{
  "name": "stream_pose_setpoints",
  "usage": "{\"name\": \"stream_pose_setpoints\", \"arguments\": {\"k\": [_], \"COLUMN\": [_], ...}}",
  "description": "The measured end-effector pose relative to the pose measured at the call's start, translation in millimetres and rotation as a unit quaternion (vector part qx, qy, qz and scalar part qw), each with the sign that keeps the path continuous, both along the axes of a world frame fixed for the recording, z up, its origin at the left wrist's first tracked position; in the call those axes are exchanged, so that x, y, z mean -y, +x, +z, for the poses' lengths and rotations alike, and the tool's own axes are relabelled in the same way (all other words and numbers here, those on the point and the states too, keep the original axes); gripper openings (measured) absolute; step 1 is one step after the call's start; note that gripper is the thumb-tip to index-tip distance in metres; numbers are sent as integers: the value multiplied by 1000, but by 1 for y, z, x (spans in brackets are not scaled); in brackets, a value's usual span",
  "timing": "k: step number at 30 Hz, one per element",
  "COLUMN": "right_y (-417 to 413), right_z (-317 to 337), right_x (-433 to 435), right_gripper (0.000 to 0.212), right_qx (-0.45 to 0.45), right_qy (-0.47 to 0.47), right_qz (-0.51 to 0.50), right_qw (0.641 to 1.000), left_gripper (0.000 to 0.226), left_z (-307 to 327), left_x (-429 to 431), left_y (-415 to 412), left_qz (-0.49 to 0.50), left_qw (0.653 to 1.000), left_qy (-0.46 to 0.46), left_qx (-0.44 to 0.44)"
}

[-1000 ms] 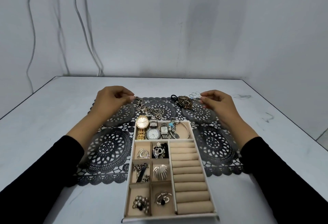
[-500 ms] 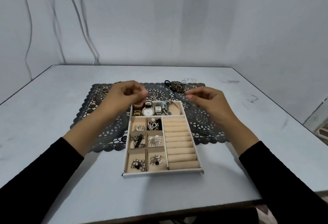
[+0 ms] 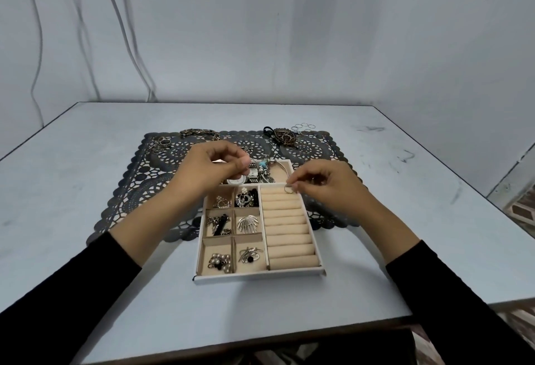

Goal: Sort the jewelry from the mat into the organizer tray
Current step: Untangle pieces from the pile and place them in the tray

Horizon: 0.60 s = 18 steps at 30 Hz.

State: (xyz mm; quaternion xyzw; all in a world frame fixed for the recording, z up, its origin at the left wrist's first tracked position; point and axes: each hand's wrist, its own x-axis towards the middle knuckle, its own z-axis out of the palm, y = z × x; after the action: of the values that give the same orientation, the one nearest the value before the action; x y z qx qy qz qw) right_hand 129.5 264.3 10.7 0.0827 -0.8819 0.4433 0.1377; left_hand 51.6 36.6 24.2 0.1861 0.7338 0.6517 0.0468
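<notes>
Grey table (image 3: 86,191): ring (image 3: 288,190) pinched in right hand (image 3: 327,188) should be pressed upright between rolls (image 3: 286,220) at 1 o'clock of organizer tray (image 3: 257,276); left hand (image 3: 208,172) curled, hold undeterminable.

White cardboard organizer tray (image 3: 259,275) at front-centre of grey table (image 3: 72,191), far end overlapping black lace mat (image 3: 139,191). In tray: beige ring rolls (image 3: 286,231) right, metal watches (image 3: 253,173) at far end. Mat's far edge: chain bracelets (image 3: 199,133) left, oval pendant (image 3: 285,136) right.
</notes>
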Motion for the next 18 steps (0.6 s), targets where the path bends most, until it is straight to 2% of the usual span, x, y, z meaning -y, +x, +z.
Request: {"name": "stream_pose_setpoints", "arguments": {"k": [6, 14, 18], "right_y": [-2, -4, -4], "right_z": [6, 12, 14], "right_x": [4, -3, 0], "right_gripper": [8, 12, 10], "right_qx": [-23, 13, 20], "right_qy": [128, 86, 110], "right_qz": [22, 37, 58], "right_qw": [991, 996, 992], "left_gripper": [7, 8, 10], "left_z": [1, 0, 0], "left_x": [1, 5, 6], "left_y": [2, 2, 1], "left_qz": [-12, -23, -22], "left_qw": [999, 998, 998], "left_qy": [14, 29, 25], "left_qx": [29, 58, 57]}}
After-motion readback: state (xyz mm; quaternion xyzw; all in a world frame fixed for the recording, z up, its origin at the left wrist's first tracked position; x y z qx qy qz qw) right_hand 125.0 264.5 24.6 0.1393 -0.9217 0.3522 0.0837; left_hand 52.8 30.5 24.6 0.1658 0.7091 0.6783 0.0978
